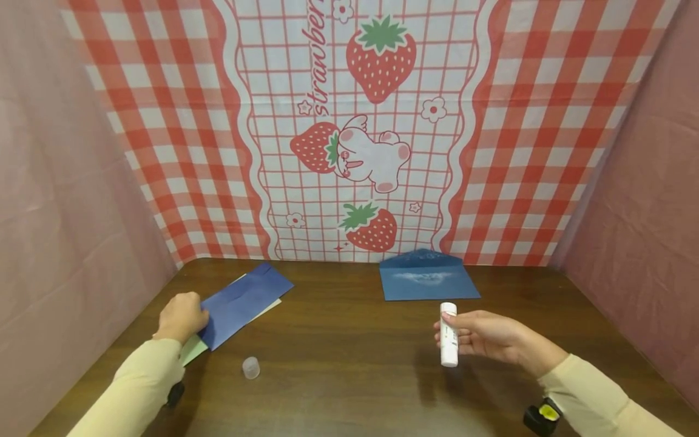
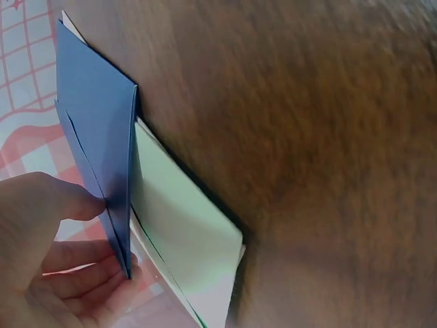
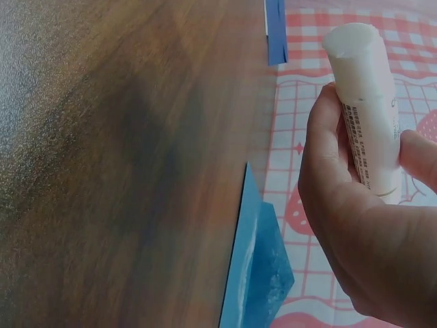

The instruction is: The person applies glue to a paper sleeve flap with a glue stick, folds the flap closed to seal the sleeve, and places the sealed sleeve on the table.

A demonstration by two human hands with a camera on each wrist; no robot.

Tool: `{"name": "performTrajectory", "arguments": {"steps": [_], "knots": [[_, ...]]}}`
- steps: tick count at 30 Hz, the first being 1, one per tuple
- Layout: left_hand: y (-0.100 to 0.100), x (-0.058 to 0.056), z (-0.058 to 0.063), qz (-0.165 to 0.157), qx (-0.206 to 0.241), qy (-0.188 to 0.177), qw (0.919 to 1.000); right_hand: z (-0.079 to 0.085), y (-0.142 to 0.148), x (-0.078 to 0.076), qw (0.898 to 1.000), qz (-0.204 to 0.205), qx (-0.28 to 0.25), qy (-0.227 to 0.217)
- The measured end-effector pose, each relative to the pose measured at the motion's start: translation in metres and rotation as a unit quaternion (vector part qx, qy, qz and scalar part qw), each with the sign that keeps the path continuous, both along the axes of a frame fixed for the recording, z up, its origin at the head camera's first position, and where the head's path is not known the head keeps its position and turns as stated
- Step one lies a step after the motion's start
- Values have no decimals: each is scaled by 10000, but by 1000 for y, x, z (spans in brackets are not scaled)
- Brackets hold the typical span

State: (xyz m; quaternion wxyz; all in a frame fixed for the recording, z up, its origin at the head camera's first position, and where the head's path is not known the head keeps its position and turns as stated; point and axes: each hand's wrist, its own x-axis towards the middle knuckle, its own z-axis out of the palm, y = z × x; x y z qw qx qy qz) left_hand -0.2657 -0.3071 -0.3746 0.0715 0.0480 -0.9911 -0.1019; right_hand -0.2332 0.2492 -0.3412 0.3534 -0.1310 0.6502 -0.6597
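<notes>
At the left, my left hand point(image 1: 182, 317) pinches the edge of a dark blue envelope point(image 1: 246, 303) between thumb and fingers. Under it lies a pale green envelope point(image 2: 181, 198), with a cream edge showing beyond the blue one. My right hand point(image 1: 494, 337) holds a white glue stick point(image 1: 449, 340) upright above the table, thumb on one side and fingers on the other. Behind that hand lies a teal-blue envelope point(image 1: 428, 285) with its flap raised toward the back and whitish glue smears across it.
A small translucent cap point(image 1: 251, 368) stands on the brown wooden table point(image 1: 338, 364), right of the left forearm. A checked strawberry cloth point(image 1: 377, 152) hangs along the back edge. Pink curtains point(image 1: 633, 200) border both sides.
</notes>
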Motion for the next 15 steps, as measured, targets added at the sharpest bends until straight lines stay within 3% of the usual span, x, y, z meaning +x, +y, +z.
{"name": "performTrajectory", "arguments": {"steps": [4, 8, 15], "knots": [[0, 0, 2, 28, 14, -6, 10000, 1, -3, 0, 9999, 116, -83, 13], [8, -3, 3, -60, -330, 84, 9994, 1, -8, 0, 9997, 209, -137, 20], [62, -21, 16, -251, -687, 417, 9965, -2, -12, -3, 9998, 160, -92, 75]]}}
